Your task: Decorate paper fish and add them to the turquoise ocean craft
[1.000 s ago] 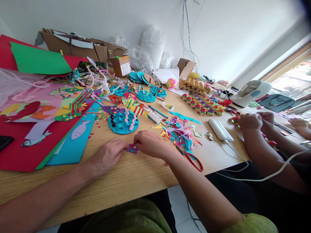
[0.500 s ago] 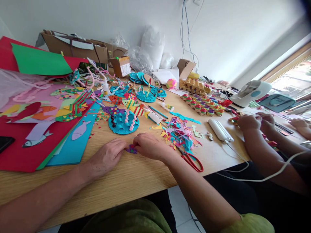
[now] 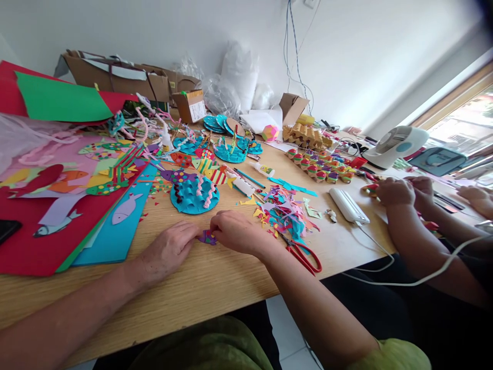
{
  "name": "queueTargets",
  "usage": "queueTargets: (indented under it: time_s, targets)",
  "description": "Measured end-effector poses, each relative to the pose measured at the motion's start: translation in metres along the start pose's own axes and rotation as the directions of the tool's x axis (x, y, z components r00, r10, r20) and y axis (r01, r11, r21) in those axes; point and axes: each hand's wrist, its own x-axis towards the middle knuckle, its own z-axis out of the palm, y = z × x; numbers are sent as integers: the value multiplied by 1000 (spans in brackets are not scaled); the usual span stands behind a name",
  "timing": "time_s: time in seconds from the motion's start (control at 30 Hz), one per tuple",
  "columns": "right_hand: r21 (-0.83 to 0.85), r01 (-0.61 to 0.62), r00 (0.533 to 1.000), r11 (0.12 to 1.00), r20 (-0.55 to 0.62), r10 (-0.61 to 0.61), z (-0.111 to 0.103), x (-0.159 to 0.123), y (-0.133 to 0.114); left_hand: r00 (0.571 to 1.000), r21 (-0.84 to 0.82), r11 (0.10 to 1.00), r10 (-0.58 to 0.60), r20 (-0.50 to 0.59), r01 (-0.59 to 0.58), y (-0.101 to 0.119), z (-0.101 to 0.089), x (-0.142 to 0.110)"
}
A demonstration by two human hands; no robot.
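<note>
Between my hands a small purple paper fish with coloured dots (image 3: 208, 237) lies on the table, partly covered by fingers. The fingers of my left hand (image 3: 175, 245) are drawn together, with their tips on its left end. My right hand (image 3: 234, 231) is closed in a pinch at the right end. Just beyond them stands a blue bumpy disc (image 3: 192, 205) carrying dark and pink twisted pipe cleaners. To the right of my right hand are a heap of paper scraps (image 3: 283, 208) and red-handled scissors (image 3: 304, 257).
Stacked coloured paper (image 3: 34, 252) and cut paper fish (image 3: 127, 208) cover the left side. Glue bottles (image 3: 264, 168), a white power bank (image 3: 348, 205) with a cable, painted egg-carton pieces (image 3: 321, 165) and a fan (image 3: 396, 146) sit rightward. A co-worker's hands (image 3: 396, 192) work at right.
My right hand has shifted very slightly left, and a little more of the purple paper fish shows. The whole view has moved slightly; otherwise the things lie as before.
</note>
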Motion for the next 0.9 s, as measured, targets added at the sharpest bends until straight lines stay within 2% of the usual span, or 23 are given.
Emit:
queueTargets:
  time_s: [0.07, 0.13, 0.23, 0.3, 0.37, 0.43, 0.5, 0.67, 0.77, 0.9]
  targets:
    - [11, -15, 1000, 1000, 21, 15, -2, 0, -1, 1000, -8, 1000, -4, -3, 4, 1, -1, 0]
    - [46, -19, 1000, 999, -13, 20, -8, -7, -2, 1000, -22, 1000, 2, -14, -2, 2, -1, 1]
    - [174, 43, 979, 984, -205, -7, -23, -31, -6, 999, -44, 999, 18, -30, -19, 2, -2, 2]
    - [290, 116, 925, 950, -380, 3, -30, -53, -10, 999, -48, 999, 22, -37, -24, 2, -2, 2]
    - [380, 232, 878, 896, -479, -24, -28, -72, -14, 999, -51, 999, 18, -39, -20, 1, -2, 2]
    - [462, 292, 886, 837, -460, -56, -15, -83, -17, 999, -61, 998, 7, -53, -10, 1, -4, 2]
    - [516, 304, 909, 801, -409, -81, 7, -85, -20, 996, -76, 997, -15, -88, 8, 2, -6, 2]
    - [550, 237, 925, 801, -379, -14, 61, -74, -25, 988, -110, 993, -60, -142, 44, 2, -9, 2]
    - [508, 196, 910, 839, -413, 38, 74, -71, -27, 983, -132, 989, -84, -163, 63, 0, -8, 3]
    - [465, 222, 898, 857, -441, 7, 76, -71, -29, 978, -137, 984, -133, -162, 111, -4, -7, 3]
